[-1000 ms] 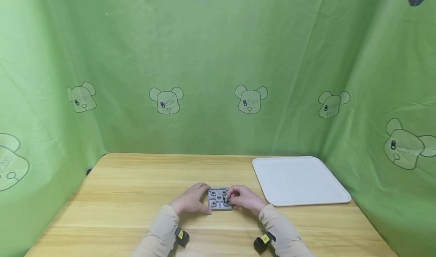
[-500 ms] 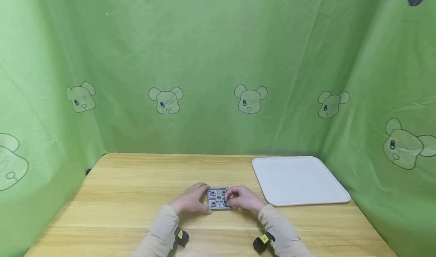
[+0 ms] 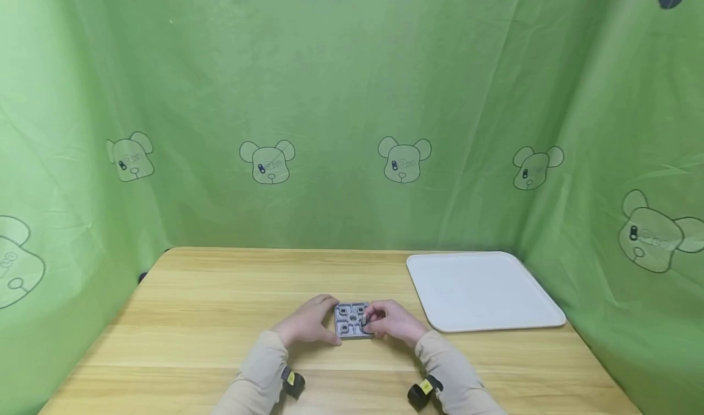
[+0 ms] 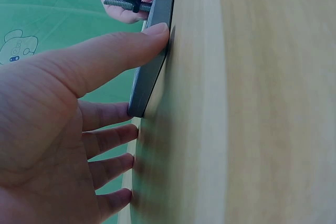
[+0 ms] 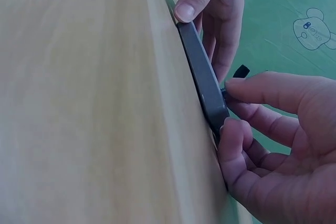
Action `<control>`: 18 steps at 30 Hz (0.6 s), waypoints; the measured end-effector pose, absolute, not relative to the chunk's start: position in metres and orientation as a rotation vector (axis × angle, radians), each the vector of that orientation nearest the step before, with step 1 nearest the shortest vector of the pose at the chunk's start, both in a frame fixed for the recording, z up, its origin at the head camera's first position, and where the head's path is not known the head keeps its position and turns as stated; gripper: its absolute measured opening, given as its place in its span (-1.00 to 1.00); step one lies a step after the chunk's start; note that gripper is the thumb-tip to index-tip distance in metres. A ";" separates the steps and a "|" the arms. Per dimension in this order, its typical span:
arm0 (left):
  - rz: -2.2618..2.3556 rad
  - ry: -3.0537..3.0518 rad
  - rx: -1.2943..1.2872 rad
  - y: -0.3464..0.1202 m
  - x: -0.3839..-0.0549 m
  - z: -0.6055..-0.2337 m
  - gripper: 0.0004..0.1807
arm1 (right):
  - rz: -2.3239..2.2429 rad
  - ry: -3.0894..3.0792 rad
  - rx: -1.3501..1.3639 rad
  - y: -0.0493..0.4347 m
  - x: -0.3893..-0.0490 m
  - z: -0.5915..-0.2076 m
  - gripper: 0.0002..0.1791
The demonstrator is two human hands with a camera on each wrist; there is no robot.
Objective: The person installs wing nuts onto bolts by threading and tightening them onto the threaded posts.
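A square grey plate (image 3: 345, 328) with recessed corner pockets and round holes lies on the wooden table. My left hand (image 3: 309, 321) holds its left side, thumb at the near corner and index finger at the far one; the other fingers spread loosely, as the left wrist view shows. From the plate's near right part sticks out a threaded bolt (image 4: 114, 1) bearing a black wing nut (image 4: 132, 4). My right hand (image 3: 393, 321) pinches at the wing nut with thumb and index finger, which partly hide it. Its other fingers are curled by the plate's edge.
A white tray (image 3: 484, 293) lies at the table's back right, beyond my right hand. The wooden table (image 3: 220, 299) is ringed at the back and sides by a green curtain (image 3: 330, 213). Black wrist cameras hang below both sleeves.
My right thumb and index finger have shifted slightly around the wing nut and bolt. The left hand and the plate stay in place.
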State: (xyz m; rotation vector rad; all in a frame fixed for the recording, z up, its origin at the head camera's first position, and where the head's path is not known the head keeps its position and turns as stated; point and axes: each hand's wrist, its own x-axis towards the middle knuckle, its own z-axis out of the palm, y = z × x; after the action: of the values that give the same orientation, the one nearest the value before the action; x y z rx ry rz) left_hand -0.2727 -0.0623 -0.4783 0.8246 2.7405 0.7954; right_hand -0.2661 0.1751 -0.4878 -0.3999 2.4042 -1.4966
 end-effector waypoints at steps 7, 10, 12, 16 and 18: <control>0.785 2.740 0.818 -0.062 -0.273 -0.479 0.02 | -1.490 2.439 -0.362 0.172 -0.266 -0.488 -0.77; 0.783 2.740 0.819 -0.062 -0.273 -0.479 0.01 | -1.481 2.455 -0.346 0.170 -0.265 -0.488 -0.78; 0.785 2.740 0.823 -0.062 -0.274 -0.480 0.01 | -1.474 2.462 -0.339 0.170 -0.265 -0.487 -0.77; 0.788 2.742 0.828 -0.062 -0.274 -0.480 0.01 | -1.466 2.455 -0.349 0.170 -0.264 -0.486 -0.77; 0.793 2.741 0.828 -0.062 -0.274 -0.479 0.01 | -1.466 2.442 -0.367 0.171 -0.264 -0.486 -0.79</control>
State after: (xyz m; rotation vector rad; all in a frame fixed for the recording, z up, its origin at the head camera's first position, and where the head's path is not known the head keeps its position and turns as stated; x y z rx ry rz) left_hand -0.2737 -0.0625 -0.4793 0.8278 2.7410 0.7927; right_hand -0.2641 0.1712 -0.4858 -0.3672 2.4420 -1.4661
